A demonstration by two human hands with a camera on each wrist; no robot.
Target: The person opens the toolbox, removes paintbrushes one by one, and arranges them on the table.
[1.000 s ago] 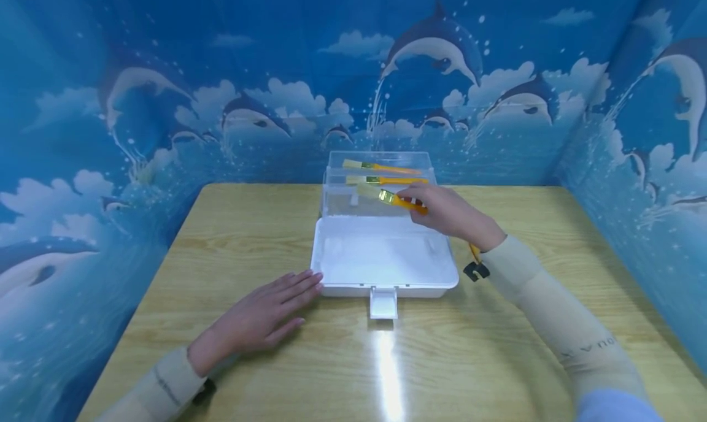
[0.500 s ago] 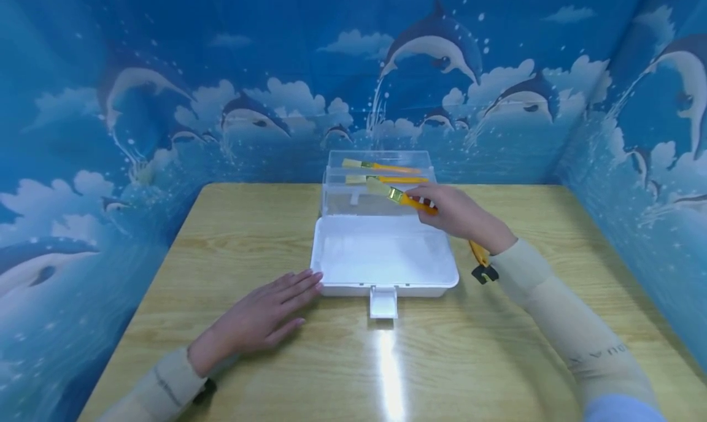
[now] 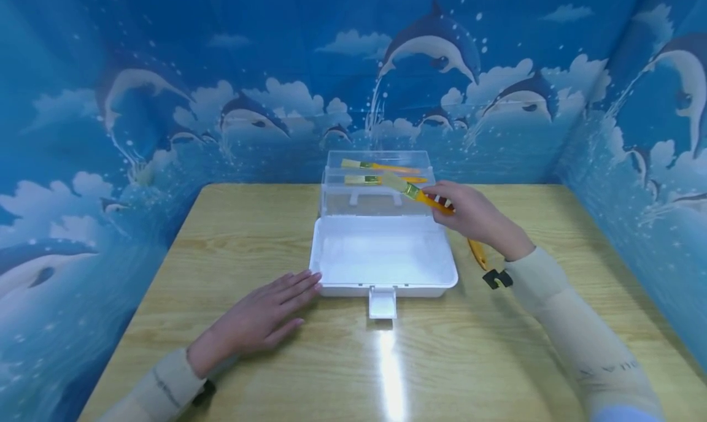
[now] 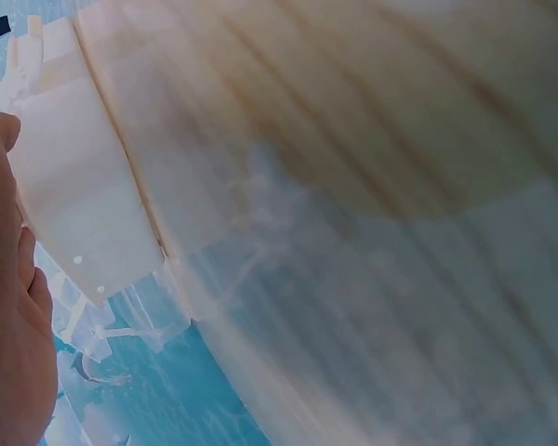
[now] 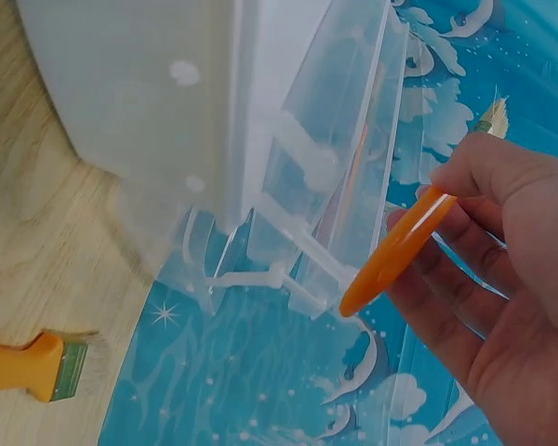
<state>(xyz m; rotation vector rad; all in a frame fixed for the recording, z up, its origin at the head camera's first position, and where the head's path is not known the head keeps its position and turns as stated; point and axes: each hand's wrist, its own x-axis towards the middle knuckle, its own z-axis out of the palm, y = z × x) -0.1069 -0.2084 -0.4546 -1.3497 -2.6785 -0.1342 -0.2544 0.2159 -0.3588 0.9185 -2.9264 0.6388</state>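
My right hand [image 3: 469,210] pinches a flat paintbrush [image 3: 414,192] above the box's back right part. Its orange handle [image 5: 400,251] crosses the fingers in the right wrist view, and the pale bristles point up and left. The white plastic box [image 3: 386,250] stands with its lid raised and its bottom compartment bare. Behind, clear raised trays [image 3: 337,201] hold two more orange brushes, an upper brush [image 3: 394,168] and a lower brush [image 3: 361,180]. My left hand [image 3: 259,318] lies flat, fingers straight, with fingertips at the box's front left corner.
Another orange paintbrush [image 3: 477,253] lies on the wooden table right of the box, partly hidden by my right arm. A white latch [image 3: 383,303] hangs off the box's front. Blue dolphin-print curtains [image 3: 309,60] enclose the back and sides.
My right hand has drawn the paintbrush right and slightly down, away from the clear trays, showing more of the lower brush and the tray arms. The left hand stays put.
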